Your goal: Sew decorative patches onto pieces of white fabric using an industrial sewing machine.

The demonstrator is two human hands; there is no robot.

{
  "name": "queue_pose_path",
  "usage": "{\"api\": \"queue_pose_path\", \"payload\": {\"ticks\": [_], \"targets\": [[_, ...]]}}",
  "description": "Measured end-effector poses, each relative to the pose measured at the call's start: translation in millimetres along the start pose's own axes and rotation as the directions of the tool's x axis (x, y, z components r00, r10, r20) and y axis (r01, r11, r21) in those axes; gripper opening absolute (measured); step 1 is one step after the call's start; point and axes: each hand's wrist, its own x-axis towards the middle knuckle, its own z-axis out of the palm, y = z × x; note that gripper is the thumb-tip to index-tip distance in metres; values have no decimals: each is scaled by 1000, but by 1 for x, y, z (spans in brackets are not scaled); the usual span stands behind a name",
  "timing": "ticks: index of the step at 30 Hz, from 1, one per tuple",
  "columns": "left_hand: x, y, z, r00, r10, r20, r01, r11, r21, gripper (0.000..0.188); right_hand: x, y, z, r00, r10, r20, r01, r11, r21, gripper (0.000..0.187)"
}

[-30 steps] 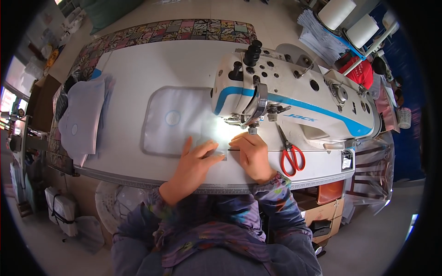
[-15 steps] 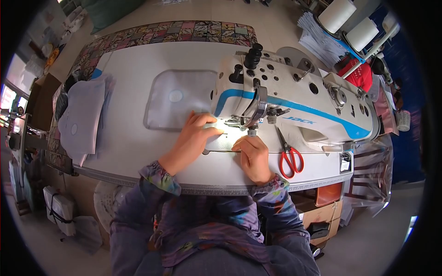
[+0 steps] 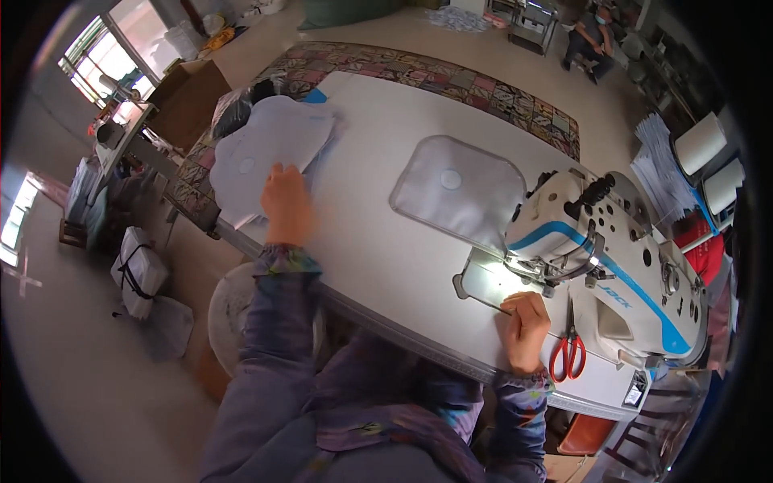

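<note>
Left hand [image 3: 286, 205] reaching to upper left of frame, fingers flat and open on the stack of grey fabric pieces [image 3: 270, 153]. Right hand [image 3: 523, 330] curled, resting beside the needle plate [image 3: 487, 283], gripping nothing. Risk of dragging several pieces together, because of thin, overlapping layers.

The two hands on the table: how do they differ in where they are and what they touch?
The left hand is stretched far out to the table's left end and rests on the stack of pale fabric pieces; the right hand stays close to the body beside the sewing machine. The left hand lies flat on cloth; the right is loosely curled on the bare table near the red scissors. Both wear patterned sleeves.
</note>
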Motion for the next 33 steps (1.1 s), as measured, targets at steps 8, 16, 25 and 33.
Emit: {"api": "queue_pose_path", "payload": {"ticks": [8, 16, 25, 33], "targets": [[3, -38, -18, 959, 123, 254, -37, 947, -319, 11, -1, -19, 7, 998, 63, 24, -63, 998, -1, 23], [-131, 108, -132, 577, 726, 374, -62, 496, -866, 26, 10, -73, 46, 915, 310, 258, -352, 926, 135, 43], [-123, 176, -106, 627, 767, 135, -147, 287, -947, 30, -5, -45, 50, 910, 413, 32, -414, 906, 93, 35], [-131, 197, -90, 608, 794, -3, -354, 269, -896, 41, -8, -44, 33, 829, 551, 93, -558, 810, 181, 42]]}}
